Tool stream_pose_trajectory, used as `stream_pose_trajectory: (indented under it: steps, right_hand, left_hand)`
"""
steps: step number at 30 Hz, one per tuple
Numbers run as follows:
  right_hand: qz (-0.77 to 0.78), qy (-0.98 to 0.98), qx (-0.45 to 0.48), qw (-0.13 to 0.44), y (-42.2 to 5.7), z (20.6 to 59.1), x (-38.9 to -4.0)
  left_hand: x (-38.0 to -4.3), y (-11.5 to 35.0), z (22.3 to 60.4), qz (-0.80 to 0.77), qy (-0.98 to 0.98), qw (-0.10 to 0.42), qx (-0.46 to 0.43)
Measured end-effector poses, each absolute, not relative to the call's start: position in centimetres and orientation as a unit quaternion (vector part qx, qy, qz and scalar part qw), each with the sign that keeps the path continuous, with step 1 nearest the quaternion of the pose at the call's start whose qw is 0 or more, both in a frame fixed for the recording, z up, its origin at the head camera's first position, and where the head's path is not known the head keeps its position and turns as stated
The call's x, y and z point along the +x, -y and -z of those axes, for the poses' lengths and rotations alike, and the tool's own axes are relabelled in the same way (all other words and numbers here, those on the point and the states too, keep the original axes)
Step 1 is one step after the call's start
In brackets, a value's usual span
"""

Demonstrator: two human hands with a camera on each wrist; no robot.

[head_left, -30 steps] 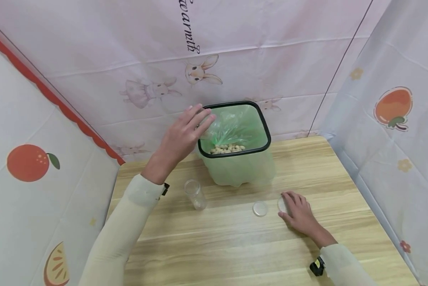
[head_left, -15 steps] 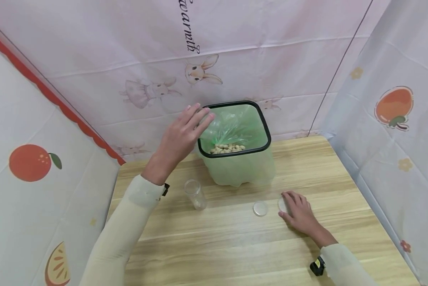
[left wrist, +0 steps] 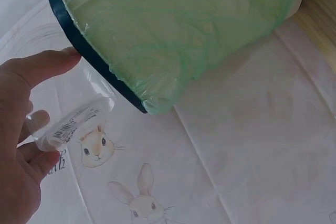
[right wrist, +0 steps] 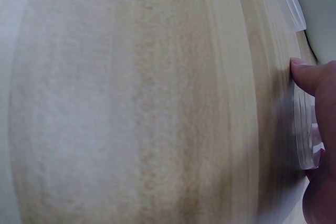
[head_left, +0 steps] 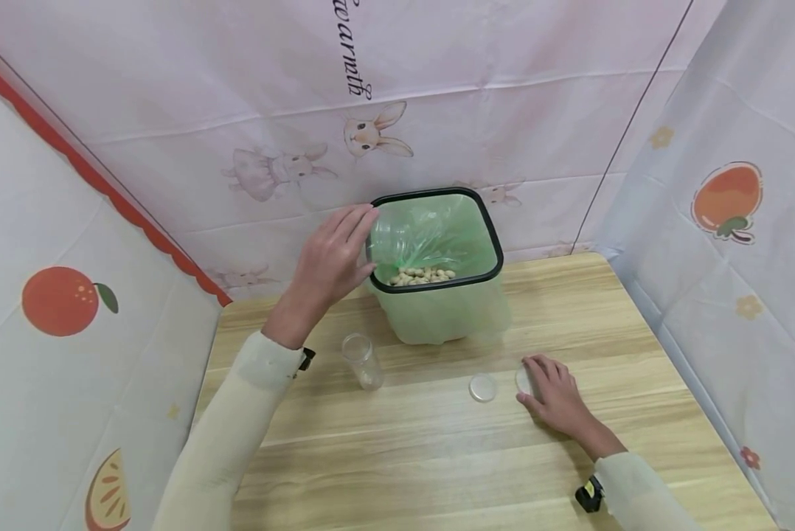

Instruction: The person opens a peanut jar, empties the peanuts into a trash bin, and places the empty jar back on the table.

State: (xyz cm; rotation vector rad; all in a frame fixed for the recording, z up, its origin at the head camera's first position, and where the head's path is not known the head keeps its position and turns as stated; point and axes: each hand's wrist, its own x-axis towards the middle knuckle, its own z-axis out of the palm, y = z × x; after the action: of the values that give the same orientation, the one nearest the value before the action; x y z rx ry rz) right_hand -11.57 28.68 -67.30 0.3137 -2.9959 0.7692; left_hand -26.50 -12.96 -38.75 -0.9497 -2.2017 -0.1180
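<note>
My left hand holds a clear plastic jar at the left rim of a bin lined with a green bag. In the left wrist view the jar carries a barcode label, and fingers show through its wall. My thumb lies near the black rim. Peanuts lie in the bin, partly hidden by its front edge. On the table my right hand grips a round clear lid, partly covering it; its edge shows beside the thumb in the right wrist view.
Another clear lid lies left of the right hand. A second clear container stands on the wooden table in front of the bin. Printed curtains enclose the table at the back and both sides.
My left hand has shifted slightly left and turned, so the thumb shows at the bin's rim and more of the jar is visible. The right hand stays where it was.
</note>
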Motion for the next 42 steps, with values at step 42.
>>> stream_pose_trajectory:
  steps: [42]
  right_hand:
    - [-0.161, 0.983, 0.090, -0.004, -27.5, 64.8, -12.8]
  left_hand:
    - [-20.3, 12.4, 40.4, 0.369, 0.866, 0.233, -0.245]
